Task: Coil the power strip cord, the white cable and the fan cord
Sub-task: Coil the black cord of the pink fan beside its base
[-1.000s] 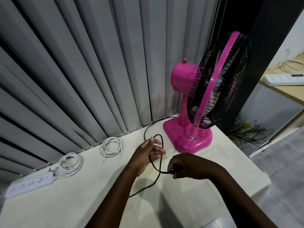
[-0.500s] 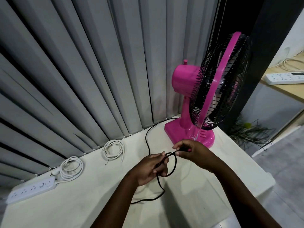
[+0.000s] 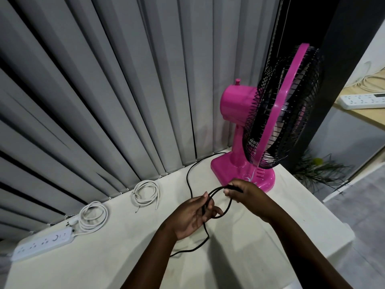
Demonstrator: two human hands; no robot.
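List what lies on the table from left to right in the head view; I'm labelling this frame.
Power strip → its coiled cord → white cable → left hand → right hand, both holding the fan cord.

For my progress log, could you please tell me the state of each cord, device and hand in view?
Black fan cord: partly looped, rest trailing loose on table.
Thin white cable: coiled, lying by the blinds.
White power strip cord: coiled beside its strip.
White power strip: lying flat.
Pink table fan: upright.
Left hand: holds the loop.
Right hand: pinches the fan cord.
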